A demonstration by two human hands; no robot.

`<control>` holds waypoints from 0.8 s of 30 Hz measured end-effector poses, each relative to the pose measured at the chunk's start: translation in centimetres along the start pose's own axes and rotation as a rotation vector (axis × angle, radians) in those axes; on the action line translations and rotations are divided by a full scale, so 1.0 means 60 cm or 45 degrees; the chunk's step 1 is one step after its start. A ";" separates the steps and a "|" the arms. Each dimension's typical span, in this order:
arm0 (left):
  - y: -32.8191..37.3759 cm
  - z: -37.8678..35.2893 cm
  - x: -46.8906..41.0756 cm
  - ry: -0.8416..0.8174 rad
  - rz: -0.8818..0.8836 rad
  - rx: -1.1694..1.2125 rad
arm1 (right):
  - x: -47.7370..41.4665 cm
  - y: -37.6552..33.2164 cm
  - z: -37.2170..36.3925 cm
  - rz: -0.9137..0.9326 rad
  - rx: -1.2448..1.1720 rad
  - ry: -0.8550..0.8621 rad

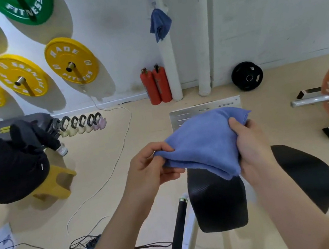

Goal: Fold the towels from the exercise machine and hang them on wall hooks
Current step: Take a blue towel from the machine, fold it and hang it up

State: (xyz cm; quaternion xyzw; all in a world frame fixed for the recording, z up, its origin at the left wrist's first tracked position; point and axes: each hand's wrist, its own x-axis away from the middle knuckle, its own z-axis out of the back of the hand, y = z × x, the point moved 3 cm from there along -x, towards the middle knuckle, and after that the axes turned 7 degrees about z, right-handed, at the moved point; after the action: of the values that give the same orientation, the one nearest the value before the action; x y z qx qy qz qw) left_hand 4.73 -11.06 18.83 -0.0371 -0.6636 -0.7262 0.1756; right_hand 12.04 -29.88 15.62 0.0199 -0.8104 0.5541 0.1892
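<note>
Grip: left hand [150,165] and right hand [248,143] pinch opposite ends of the towel [202,139], folds sagging between.
Fold: align the edges before releasing (hung towel [159,25] beyond the grip).

Single wide-angle view, worn on the head, tipped forward and down. Right up close on the left hand [151,167] and right hand [251,145] at centre, gripping a folded blue terry towel [203,142], forearms at 6 o'clock. Just beneath, a black padded machine seat [217,202]. Beige gym floor [104,155] out to 9 o'clock. Far back at 12 o'clock, white painted wall [121,23], bowed at the edges.
</note>
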 end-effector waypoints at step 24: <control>0.055 0.667 -0.083 -0.020 -0.684 -0.665 | 0.265 0.113 -0.642 0.644 0.792 -0.956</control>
State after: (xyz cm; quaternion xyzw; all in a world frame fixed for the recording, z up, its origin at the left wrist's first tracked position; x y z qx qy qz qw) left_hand 3.22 28.86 25.21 0.0891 -0.4432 -0.8910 -0.0417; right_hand 6.59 10.47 26.93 0.0758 -0.5998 0.7506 -0.2668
